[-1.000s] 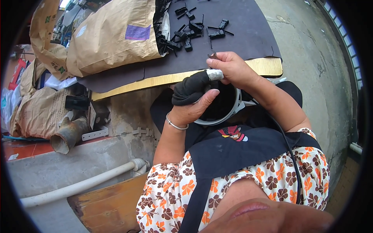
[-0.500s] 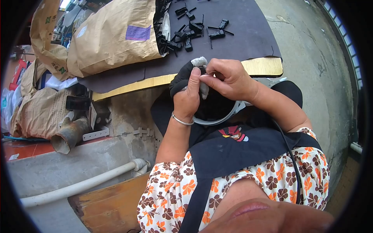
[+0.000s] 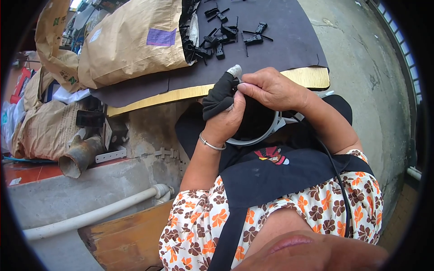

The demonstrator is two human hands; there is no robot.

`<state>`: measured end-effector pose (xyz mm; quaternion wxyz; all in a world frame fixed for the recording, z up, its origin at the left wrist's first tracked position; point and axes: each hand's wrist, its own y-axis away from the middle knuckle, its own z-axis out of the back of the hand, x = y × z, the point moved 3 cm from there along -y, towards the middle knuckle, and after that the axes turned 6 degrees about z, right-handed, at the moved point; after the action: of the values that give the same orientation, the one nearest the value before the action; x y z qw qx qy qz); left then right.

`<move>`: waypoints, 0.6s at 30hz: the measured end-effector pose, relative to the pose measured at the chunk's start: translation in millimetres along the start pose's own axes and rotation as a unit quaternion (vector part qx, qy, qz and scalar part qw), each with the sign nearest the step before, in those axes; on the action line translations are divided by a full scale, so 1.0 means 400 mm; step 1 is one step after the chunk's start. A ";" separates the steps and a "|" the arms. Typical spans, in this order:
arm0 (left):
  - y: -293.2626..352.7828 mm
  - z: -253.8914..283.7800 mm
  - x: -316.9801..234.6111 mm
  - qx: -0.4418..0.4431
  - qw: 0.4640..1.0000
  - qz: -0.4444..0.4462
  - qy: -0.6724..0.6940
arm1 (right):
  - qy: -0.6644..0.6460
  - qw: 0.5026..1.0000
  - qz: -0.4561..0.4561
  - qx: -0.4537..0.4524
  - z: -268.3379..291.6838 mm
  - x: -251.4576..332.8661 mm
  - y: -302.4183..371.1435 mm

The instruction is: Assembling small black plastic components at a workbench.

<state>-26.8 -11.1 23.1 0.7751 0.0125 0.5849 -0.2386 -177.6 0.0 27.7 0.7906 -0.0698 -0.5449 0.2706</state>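
My left hand (image 3: 224,106) wears a partial black glove with a pale fingertip cover. Between its fingers and thumb sits a small black plastic part (image 3: 235,84), mostly hidden by the grip. My bare right hand (image 3: 276,91) meets it from the right, thumb and forefinger pinched at the part's edge; whatever thin bit they hold is too small to make out. Both hands are just off the table's near edge, above a round bucket (image 3: 257,141) with a pale rim and a dark inside. Several black plastic parts with thin arms (image 3: 221,38) lie scattered on the table.
The table (image 3: 289,40) has a dark cover and a gold edge strip (image 3: 307,77). An open brown paper sack (image 3: 131,43) lies on it, black parts at its mouth. More sacks (image 3: 47,131), a rusty pipe piece (image 3: 80,156) and a white pipe (image 3: 97,217) are at left.
My left hand has turned, its thumb lowering and the gloved fingers coming into fuller view, exposing some of the black part. My right hand has shifted slightly right, still pinched.
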 end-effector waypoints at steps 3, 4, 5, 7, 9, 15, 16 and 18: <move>-0.003 -0.005 -0.011 0.016 0.986 -0.090 -0.141 | 0.027 0.998 -0.047 0.022 -0.005 0.000 -0.002; -0.006 -0.008 -0.011 0.014 0.977 -0.110 -0.181 | 0.030 0.999 -0.043 -0.011 -0.011 -0.010 0.000; -0.008 -0.011 -0.013 0.012 0.966 -0.130 -0.221 | 0.033 0.998 -0.039 -0.043 -0.017 -0.019 0.003; -0.006 -0.012 -0.020 0.002 0.960 -0.146 -0.238 | 0.017 0.998 -0.045 -0.051 -0.035 -0.029 0.003; -0.002 -0.013 -0.025 -0.005 0.954 -0.161 -0.251 | 0.001 0.997 -0.056 -0.060 -0.049 -0.039 0.004; -0.004 -0.003 -0.020 -0.022 0.985 -0.096 -0.139 | -0.109 0.992 -0.044 -0.044 -0.023 -0.035 -0.003; -0.008 0.003 -0.014 -0.016 0.996 -0.054 -0.075 | -0.089 0.994 -0.044 -0.055 -0.009 -0.026 -0.004; -0.019 0.033 -0.002 0.011 0.996 0.028 0.078 | -0.041 0.996 0.003 -0.075 -0.002 -0.023 -0.003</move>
<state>-18.2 -21.6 30.1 0.7331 0.0564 0.6405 -0.2217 -178.7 -5.6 20.1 0.7593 -0.1189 -0.5954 0.2340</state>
